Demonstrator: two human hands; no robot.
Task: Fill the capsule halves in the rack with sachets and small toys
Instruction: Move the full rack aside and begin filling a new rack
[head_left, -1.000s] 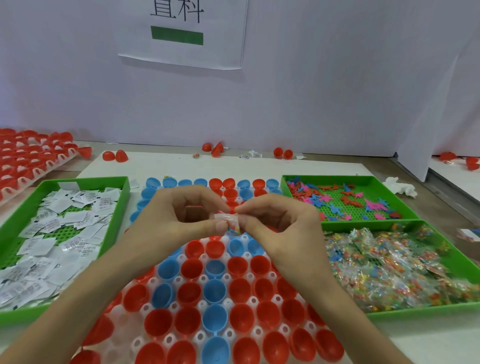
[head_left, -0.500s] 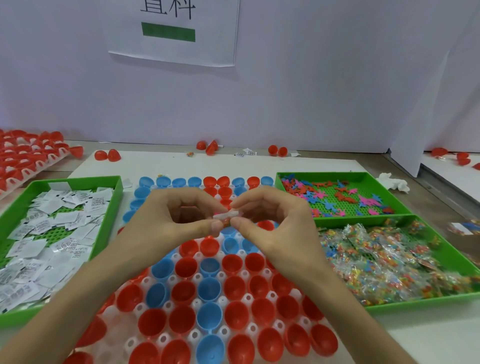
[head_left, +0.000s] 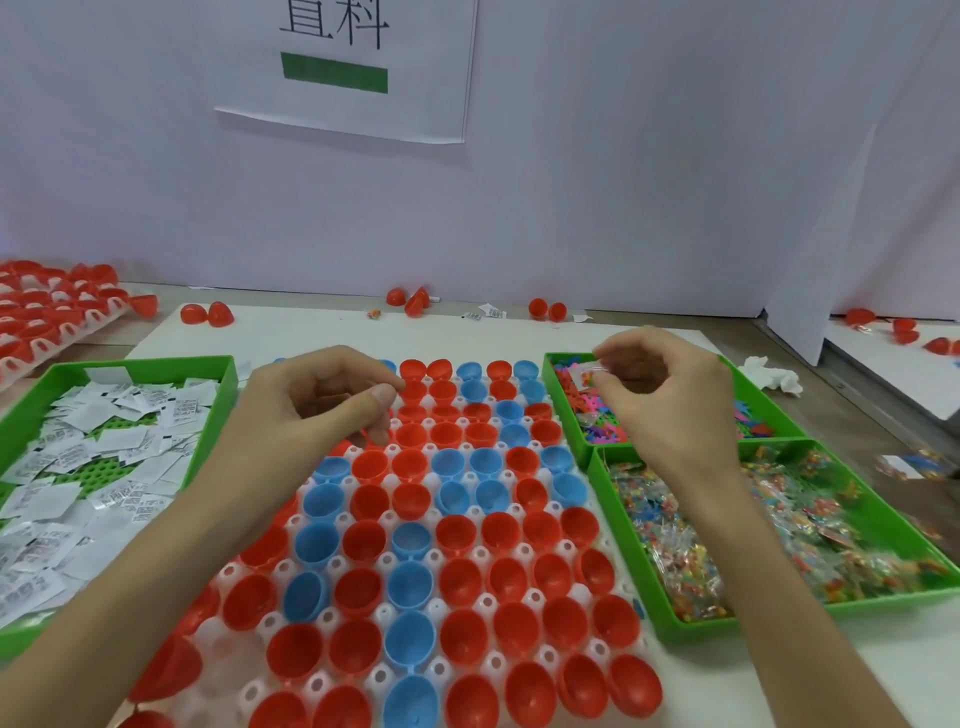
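paper sign (head_left: 358, 62), black characters above a green bar, on white wall (head_left: 623, 182); crumpled white tissue (head_left: 771, 375) on brown tabletop (head_left: 841, 415), just right of far green tray (head_left: 563, 405).

A single wide-angle camera sits on the person's head and faces forward and down across the table (head_left: 322, 332). It is close: the rack (head_left: 223, 644) fills the lower middle and runs off the bottom edge. The left tray (head_left: 156, 362) and the near right tray (head_left: 670, 631) reach the sides. The wall (head_left: 623, 182) and its paper sign (head_left: 363, 114) fill the top, the sign cut off by the upper edge.
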